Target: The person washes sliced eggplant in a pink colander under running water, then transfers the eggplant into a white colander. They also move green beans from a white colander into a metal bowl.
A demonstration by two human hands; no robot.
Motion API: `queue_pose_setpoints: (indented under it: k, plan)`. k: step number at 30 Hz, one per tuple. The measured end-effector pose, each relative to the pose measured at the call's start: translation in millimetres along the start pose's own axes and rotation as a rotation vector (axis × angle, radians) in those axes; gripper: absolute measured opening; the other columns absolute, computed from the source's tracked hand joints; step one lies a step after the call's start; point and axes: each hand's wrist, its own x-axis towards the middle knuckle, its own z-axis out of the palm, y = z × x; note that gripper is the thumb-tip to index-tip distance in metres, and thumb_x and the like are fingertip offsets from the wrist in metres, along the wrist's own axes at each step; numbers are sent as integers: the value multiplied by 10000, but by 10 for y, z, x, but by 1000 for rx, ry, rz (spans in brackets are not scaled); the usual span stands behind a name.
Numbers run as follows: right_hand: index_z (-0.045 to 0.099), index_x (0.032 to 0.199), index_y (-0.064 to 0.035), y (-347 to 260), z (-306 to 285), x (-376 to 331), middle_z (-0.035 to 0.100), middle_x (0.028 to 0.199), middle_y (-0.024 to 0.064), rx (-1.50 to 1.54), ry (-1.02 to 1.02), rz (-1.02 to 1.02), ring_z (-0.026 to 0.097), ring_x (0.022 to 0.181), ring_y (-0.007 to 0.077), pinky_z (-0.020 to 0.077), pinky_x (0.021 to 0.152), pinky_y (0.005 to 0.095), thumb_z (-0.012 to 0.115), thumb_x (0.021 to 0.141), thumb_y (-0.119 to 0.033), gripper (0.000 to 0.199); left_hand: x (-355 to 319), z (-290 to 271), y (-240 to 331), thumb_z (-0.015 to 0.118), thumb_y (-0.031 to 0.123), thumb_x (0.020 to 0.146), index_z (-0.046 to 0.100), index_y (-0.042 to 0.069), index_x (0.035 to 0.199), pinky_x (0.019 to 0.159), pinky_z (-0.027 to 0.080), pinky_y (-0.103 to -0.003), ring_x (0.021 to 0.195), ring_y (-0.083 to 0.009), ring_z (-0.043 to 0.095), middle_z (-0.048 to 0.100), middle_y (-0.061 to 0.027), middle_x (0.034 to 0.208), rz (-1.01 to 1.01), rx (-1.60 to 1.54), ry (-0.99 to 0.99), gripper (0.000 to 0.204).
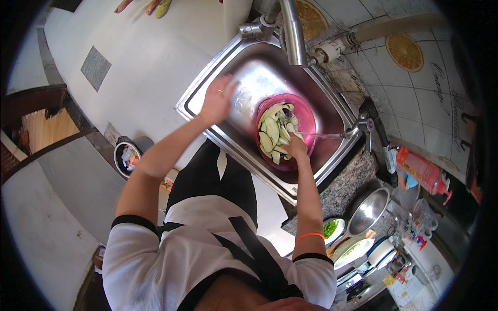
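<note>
A pink plastic bowl (307, 120) sits in the steel sink (248, 67), filled with pale green vegetable slices (272, 135). Water streams from a tap (361, 126) at the right into the bowl. My right hand (295, 147) reaches into the bowl among the slices under the stream; whether it grips a slice I cannot tell. My left hand (217, 98) hovers over the sink's left side with fingers spread, and it looks blurred, with something small and pale near its fingertips.
A large steel pipe (293, 31) hangs over the sink's back. On the stone counter to the right stand a steel bowl (369, 210), a bowl of chopped greens (332, 228), a plate (354, 250) and an orange bottle (423, 171). A small bin (127, 155) stands on the floor.
</note>
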Motion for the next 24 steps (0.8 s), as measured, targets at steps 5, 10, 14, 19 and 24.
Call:
queue_pose_setpoints:
  k: [5,10,14,19,24]
  plan:
    - [397,1199,-121,-120,-240,431,438,1150,187,380,393,-219,403,1075,362,321,898,447,646,660,-442,675,-6,674,890,483,48,737,185,47,1295,875,373,-415,1017,-393,456,418,-243,1158,-651,-555,-448,633]
    - [454,1153,-208,-517,106,555,416,1189,153,23,287,52,324,1147,341,242,943,465,600,655,-539,615,9,997,1027,521,107,749,18,44,1322,820,397,-455,872,-456,515,503,-288,1012,-712,-475,-655,766]
    - [458,1169,-191,-381,-30,295,352,1273,127,111,-132,-211,240,1209,342,197,975,455,619,630,-532,658,38,889,1054,542,146,751,82,52,1324,876,363,-432,1017,-412,445,402,-259,1169,-620,-343,-631,741]
    - [275,1306,-258,-17,-194,4,200,1369,117,79,-18,-333,173,1247,345,143,991,514,781,484,-328,967,-28,964,1264,675,319,640,99,87,1334,969,271,-427,1211,-372,229,174,-181,1343,103,8,-558,931]
    - [-1,1346,-270,-46,23,30,100,1379,180,-61,51,-32,180,1219,418,163,968,551,809,409,-382,1244,197,1251,1378,821,245,427,-71,195,1338,939,329,-456,1229,-399,193,13,-193,1386,-143,-196,-1086,1275]
